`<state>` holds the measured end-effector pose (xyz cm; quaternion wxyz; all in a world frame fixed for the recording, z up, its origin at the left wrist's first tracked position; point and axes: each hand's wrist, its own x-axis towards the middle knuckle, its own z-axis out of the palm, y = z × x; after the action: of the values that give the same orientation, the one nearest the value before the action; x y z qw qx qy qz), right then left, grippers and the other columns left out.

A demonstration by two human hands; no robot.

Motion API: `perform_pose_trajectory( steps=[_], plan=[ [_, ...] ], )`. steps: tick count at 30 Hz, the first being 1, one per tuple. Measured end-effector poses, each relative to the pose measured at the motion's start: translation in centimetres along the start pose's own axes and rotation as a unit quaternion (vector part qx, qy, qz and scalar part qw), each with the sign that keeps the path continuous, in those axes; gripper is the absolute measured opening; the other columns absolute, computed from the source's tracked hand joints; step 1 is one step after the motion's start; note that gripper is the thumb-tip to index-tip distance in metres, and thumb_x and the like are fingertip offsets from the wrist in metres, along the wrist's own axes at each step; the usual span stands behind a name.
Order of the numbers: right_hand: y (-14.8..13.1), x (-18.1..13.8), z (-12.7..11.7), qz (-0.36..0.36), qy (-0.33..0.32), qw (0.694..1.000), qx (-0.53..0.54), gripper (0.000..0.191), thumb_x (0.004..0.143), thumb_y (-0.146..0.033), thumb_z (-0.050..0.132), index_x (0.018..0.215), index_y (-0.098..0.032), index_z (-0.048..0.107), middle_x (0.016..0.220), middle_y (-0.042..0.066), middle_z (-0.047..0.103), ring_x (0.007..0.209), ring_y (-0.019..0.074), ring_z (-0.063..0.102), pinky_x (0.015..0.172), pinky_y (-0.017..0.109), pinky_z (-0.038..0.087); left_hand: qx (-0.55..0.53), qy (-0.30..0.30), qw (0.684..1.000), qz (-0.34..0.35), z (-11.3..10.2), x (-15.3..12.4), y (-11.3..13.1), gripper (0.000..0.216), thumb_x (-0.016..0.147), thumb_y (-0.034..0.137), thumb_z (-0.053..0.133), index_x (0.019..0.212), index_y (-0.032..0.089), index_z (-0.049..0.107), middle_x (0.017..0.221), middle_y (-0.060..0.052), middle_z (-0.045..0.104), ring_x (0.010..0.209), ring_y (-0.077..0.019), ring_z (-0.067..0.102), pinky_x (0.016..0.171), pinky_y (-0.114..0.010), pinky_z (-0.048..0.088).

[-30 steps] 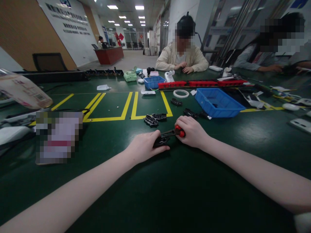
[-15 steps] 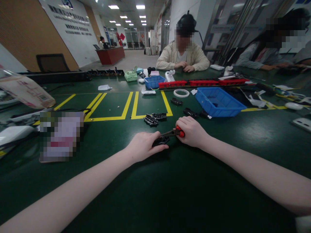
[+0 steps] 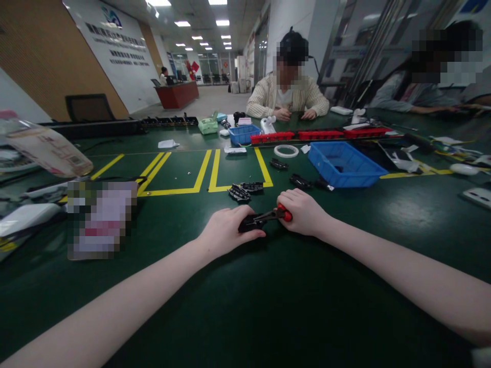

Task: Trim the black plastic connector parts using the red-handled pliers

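My left hand point(image 3: 229, 228) is closed around a small black plastic part point(image 3: 251, 223), holding it low over the green table. In my right hand point(image 3: 303, 212) are red-handled pliers point(image 3: 273, 214), fingers wrapped round the grips. The pliers' jaws point left and meet the black part's right end; whether they bite on it I cannot tell. Just beyond my hands lie two similar black parts point(image 3: 239, 192) side by side, touching or nearly so. Farther right, more black parts point(image 3: 301, 181) rest near the blue bin.
A blue bin point(image 3: 345, 176) stands right of centre, with a tape roll point(image 3: 286, 151) beside it. Red strips point(image 3: 318, 135) lie farther back. A phone point(image 3: 103, 220) and a bottle point(image 3: 48, 145) are at left. A person point(image 3: 289, 92) sits opposite.
The pliers' jaws have shifted slightly right along the black part, which now shows more of its top. The person opposite has moved their hands apart. The view has tilted slightly.
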<state>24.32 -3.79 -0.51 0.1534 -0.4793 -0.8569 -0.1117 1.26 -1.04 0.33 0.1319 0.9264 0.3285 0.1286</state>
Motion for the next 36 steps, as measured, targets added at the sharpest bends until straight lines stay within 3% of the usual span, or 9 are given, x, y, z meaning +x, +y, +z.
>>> perform_pose_trajectory(
  steps=[11, 18, 26, 36],
  plan=[
    [0.11, -0.01, -0.09, 0.001, 0.021, 1.000, 0.007, 0.014, 0.071, -0.022, 0.057, 0.084, -0.018, 0.053, 0.088, 0.010, 0.061, 0.083, 0.0248, 0.055, 0.078, 0.036, 0.040, 0.021, -0.031, 0.999, 0.011, -0.28, 0.09, 0.33, 0.045, 0.087, 0.063, 0.047, 0.088, 0.019, 0.057, 0.075, -0.001, 0.063, 0.067, -0.0186, 0.059, 0.058, -0.026, 0.039],
    [-0.03, 0.04, -0.09, -0.022, 0.011, 1.000, 0.000, 0.003, 0.074, -0.021, 0.053, 0.074, -0.018, 0.052, 0.076, 0.009, 0.062, 0.071, 0.0226, 0.054, 0.072, 0.034, 0.040, -0.001, -0.027, 0.999, 0.018, -0.11, 0.13, 0.18, 0.044, 0.081, 0.061, 0.059, 0.098, 0.020, 0.057, 0.083, -0.001, 0.065, 0.074, -0.0188, 0.061, 0.062, -0.027, 0.043],
    [0.11, 0.09, -0.06, -0.021, 0.002, 1.000, 0.008, 0.005, 0.069, -0.021, 0.056, 0.073, -0.019, 0.052, 0.073, 0.006, 0.062, 0.070, 0.0215, 0.056, 0.078, 0.036, 0.039, 0.000, -0.021, 1.000, 0.004, -0.15, 0.19, 0.09, 0.043, 0.080, 0.059, 0.060, 0.098, 0.020, 0.059, 0.084, -0.001, 0.066, 0.073, -0.0190, 0.061, 0.062, -0.027, 0.042],
    [-0.11, 0.10, -0.10, -0.012, 0.004, 1.000, -0.002, 0.004, 0.073, -0.022, 0.055, 0.073, -0.019, 0.052, 0.075, 0.006, 0.062, 0.073, 0.0217, 0.057, 0.088, 0.040, 0.037, -0.022, -0.051, 0.998, 0.042, -0.07, 0.20, -0.21, 0.046, 0.090, 0.061, 0.043, 0.083, 0.018, 0.058, 0.069, 0.000, 0.061, 0.060, -0.0157, 0.055, 0.054, -0.024, 0.032]
  ],
)
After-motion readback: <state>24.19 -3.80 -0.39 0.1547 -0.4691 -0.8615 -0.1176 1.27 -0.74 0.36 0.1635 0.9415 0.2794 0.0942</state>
